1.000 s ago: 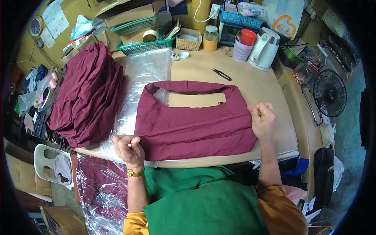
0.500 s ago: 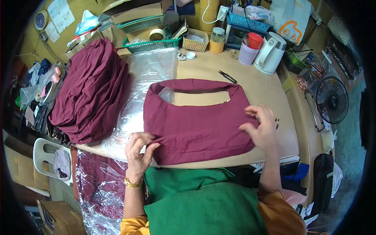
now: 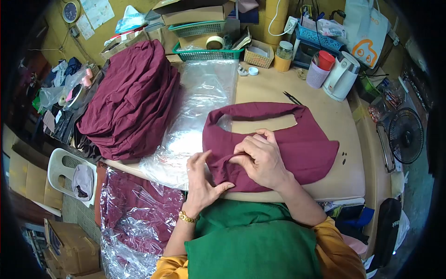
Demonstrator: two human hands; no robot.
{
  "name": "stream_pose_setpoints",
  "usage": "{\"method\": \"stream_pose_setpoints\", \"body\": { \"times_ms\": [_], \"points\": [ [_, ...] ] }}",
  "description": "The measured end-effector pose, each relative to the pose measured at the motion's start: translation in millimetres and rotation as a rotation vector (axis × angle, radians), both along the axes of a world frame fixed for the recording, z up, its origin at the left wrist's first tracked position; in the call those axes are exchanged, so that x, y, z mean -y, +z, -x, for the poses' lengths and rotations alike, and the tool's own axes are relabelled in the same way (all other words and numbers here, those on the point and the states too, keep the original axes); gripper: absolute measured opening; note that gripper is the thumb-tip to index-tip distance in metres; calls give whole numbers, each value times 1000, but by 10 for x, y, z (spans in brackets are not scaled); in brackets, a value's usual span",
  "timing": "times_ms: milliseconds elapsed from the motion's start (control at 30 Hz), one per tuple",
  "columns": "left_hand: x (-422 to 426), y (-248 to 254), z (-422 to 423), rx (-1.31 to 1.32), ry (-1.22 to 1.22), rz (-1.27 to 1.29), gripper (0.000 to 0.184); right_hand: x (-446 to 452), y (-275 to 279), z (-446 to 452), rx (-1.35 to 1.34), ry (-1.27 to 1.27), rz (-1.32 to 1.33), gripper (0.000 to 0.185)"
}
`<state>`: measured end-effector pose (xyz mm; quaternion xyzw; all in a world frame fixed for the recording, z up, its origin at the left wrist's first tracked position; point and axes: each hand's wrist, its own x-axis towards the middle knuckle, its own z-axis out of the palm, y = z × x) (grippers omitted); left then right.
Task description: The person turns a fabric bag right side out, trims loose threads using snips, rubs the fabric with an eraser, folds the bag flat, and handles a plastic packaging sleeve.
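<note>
A maroon cloth shoulder bag (image 3: 304, 158) lies flat on the table before me, its wide strap looped away from me. My right hand (image 3: 264, 160) is over the bag's left half, thumb and fingers pinching a fold of its fabric. At the lower left corner of the bag, my left hand (image 3: 202, 183) has thumb and fingers spread, touching the bag's edge. The cloth between my hands is bunched. Beyond the strap lies a pair of small black thread snips (image 3: 292, 97), partly hidden by it.
A tall heap of maroon cloth (image 3: 130, 102) stands at left, beside clear plastic bags (image 3: 200, 93). Wrapped maroon goods (image 3: 139, 214) sit below the table's left edge. Baskets (image 3: 204, 55), a jar (image 3: 283, 56) and a white kettle (image 3: 341, 76) line the back. A black fan (image 3: 406, 136) is at right.
My right hand has moved left from the bag's right end and taken hold of a fold. My left hand's fingers have spread. The bag's right side now lies in a pointed shape. The view has shifted.
</note>
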<state>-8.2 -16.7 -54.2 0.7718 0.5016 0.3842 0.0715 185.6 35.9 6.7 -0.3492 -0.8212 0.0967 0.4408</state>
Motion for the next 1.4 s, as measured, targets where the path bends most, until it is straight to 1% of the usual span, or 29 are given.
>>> {"method": "stream_pose_setpoints", "body": {
  "times_ms": [67,100,133,200,233,300,333,400,433,467,533,567,600,667,733,767,800,833,867,900,967,1000,1067,1133,1233,1267,1333,1367,1400],
  "points": [
    [118,-113,-73,493,184,89,69,-4,-7,42,35,-12,-49,15],
    [147,-200,-89,454,187,164,63,-18,-26,46,54,9,-43,15],
    [157,-299,-82,460,162,447,57,-51,-24,51,72,33,-43,16],
    [186,-342,-68,311,69,488,46,-103,15,56,16,6,-111,16],
    [199,-313,-65,312,70,488,46,-122,45,44,-8,-22,-117,16],
    [230,-213,-67,616,118,407,36,-137,61,-20,30,-21,-99,22],
    [197,-179,6,384,141,215,47,-108,71,-45,33,-30,-96,22],
    [100,-6,-6,479,59,-39,57,-12,120,-101,122,65,-26,36],
    [53,78,34,389,1,-15,62,44,136,-171,198,65,32,53],
    [10,166,54,299,-58,8,66,89,174,-277,201,50,36,53],
    [-75,370,24,247,-88,-11,69,168,239,-590,418,-33,56,63],
    [-107,445,77,75,-149,138,68,178,198,-849,504,-92,76,67],
    [-135,524,104,-99,-209,282,68,189,268,-1098,631,-145,175,66],
    [-172,715,30,-151,-219,214,68,246,404,-1470,669,-229,261,67],
    [-209,868,-90,-345,-205,89,70,310,384,-1700,710,-263,323,54],
    [-234,912,-127,-397,-228,40,52,333,380,-1772,714,-280,334,54],
    [-261,889,-129,-391,-248,39,52,353,379,-1849,726,-278,368,44],
    [-292,854,-101,-435,-275,116,38,375,373,-1928,737,-277,401,34],
    [-327,813,-71,-480,-300,190,25,394,359,-2000,738,-295,407,34],
    [-363,753,-33,-478,-317,185,25,405,335,-2066,719,-273,403,30],
    [-390,614,35,-628,-327,183,21,431,209,-2165,694,-261,407,28],
    [-375,581,19,-630,-341,180,21,444,99,-2201,648,-245,362,29],
    [-325,513,1,-502,-303,172,20,494,-77,-2227,600,-238,320,30],
    [-341,282,65,-485,-291,155,22,558,-224,-2198,560,-253,154,28],
    [-378,-168,200,-466,-274,126,33,676,-515,-2119,636,-253,21,29],
    [-357,-211,228,-469,-280,125,33,710,-652,-2119,632,-258,23,29],
    [-355,-264,235,-404,-180,61,34,727,-870,-2163,332,-434,-4,34],
    [-351,-252,249,-360,-165,79,36,730,-899,-2204,278,-596,42,39],
    [-347,-220,258,-359,-174,80,36,741,-890,-2204,280,-603,46,39]
  ]
}}
